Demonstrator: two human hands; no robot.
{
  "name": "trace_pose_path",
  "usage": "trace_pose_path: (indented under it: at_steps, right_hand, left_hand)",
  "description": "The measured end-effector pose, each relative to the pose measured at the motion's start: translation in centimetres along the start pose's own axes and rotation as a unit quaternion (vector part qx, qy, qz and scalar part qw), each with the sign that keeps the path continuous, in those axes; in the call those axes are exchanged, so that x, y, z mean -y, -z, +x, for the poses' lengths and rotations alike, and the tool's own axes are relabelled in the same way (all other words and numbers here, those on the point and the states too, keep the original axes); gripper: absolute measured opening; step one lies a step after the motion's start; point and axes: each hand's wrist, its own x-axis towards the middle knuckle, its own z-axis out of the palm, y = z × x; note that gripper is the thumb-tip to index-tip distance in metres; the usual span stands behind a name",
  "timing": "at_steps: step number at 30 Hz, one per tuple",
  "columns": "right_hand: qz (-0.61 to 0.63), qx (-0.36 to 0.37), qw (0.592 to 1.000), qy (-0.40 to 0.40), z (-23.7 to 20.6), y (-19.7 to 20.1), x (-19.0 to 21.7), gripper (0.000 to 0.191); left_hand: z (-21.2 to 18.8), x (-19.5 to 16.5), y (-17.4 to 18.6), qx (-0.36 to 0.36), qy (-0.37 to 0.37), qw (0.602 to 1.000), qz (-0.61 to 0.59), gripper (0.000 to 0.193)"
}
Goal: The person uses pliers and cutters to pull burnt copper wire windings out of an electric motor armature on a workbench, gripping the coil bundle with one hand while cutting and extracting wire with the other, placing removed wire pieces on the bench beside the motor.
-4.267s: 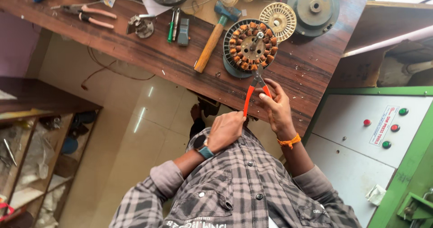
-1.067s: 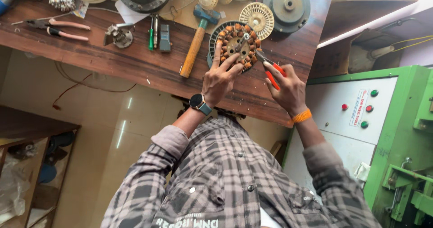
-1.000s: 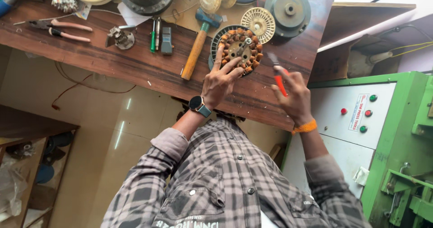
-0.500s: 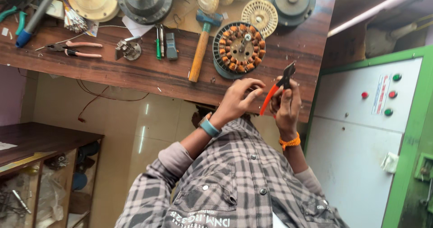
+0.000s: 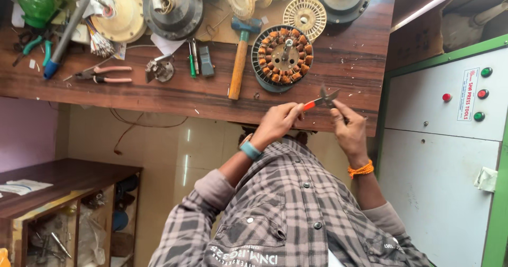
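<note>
While the wound stator [image 5: 282, 56] sits on the bench at upper centre, both hands hover just below it — left hand [image 5: 278, 123] pinching the red-handled cutters [image 5: 321, 100], right hand [image 5: 346, 129] fingering their open blades — apparently readying the tool before trimming.

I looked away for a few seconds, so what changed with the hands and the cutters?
Both hands pulled back off the wound stator to the bench edge. The left hand took the red handle of the cutters; the right hand now fingers their tips. The stator and hammer stayed put on the bench.
</note>
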Motion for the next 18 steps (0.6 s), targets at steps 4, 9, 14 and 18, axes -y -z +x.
trace_pose_path:
  at_steps: [4, 9, 14, 18]
  right_hand:
    - [0.194, 0.09, 0.965, -0.151, 0.6, -1.8, -0.4, 0.037]
    - [0.238, 0.122, 0.95, -0.159, 1.7, -3.6, -0.2, 0.037]
    - [0.219, 0.115, 0.96, -0.128, 2.0, -4.0, 0.5, 0.037]
    - [0.192, 0.116, 0.966, -0.127, 2.6, -4.0, 1.4, 0.035]
  left_hand:
    - [-2.2, -4.5, 4.6, -0.192, -0.201, 0.944, 0.179, 0.02]
    - [1.5, -8.0, 9.5, -0.225, -0.259, 0.915, 0.211, 0.033]
    - [5.7, -8.7, 11.2, -0.203, -0.289, 0.9, 0.254, 0.044]
    - [8.6, -8.4, 11.3, -0.171, -0.326, 0.874, 0.316, 0.053]
